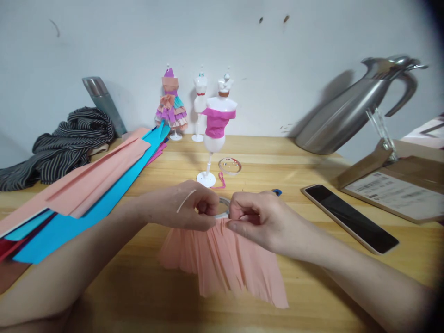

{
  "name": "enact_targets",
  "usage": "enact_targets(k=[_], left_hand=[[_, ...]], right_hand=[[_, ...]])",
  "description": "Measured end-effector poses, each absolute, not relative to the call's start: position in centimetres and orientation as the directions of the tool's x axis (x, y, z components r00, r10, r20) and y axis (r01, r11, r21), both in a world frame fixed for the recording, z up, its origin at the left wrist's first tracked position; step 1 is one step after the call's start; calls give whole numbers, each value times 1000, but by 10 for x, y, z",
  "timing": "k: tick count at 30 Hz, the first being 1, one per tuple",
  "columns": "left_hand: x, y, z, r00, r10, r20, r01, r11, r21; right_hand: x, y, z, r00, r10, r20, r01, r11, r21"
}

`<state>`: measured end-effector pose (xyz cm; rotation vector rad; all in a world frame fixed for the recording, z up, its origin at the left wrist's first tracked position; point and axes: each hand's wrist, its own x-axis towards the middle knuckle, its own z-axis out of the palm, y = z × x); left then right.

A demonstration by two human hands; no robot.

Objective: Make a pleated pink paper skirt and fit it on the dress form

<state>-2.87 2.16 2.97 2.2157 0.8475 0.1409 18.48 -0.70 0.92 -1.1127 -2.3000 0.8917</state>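
A piece of peach crepe paper (225,268), gathered into pleats along its top edge, hangs fanned out toward me. My left hand (183,206) pinches that edge on the left, its fingers curled. Close beside it, my right hand (267,222) is closed on the same edge with thumb and fingertips. A thin pale strip (186,201) lies across the back of my left hand. Just behind the fingertips a roll of tape (225,214) shows, partly hidden by both hands. Beyond it stands a small white dress form (214,141) wrapped in magenta paper (215,125).
Coloured paper sheets (100,175) and a striped cloth (72,143) lie left. Behind stand a mini form in ruffled paper (171,104) and a white one (200,104). A phone (350,217), cardboard box (398,180) and steel jug (343,111) are right. A small round dish (230,165) sits mid-table.
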Motion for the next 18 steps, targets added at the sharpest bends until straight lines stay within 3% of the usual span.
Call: enact_targets(k=[11, 18], left_hand=[[-26, 14, 28, 770, 638, 12, 478, -590, 651], [-28, 17, 29, 765, 644, -12, 500, -582, 642]], right_hand=[[183, -4, -1, -514, 853, 94, 509, 391, -767], [184, -4, -1, -516, 853, 82, 508, 381, -772]])
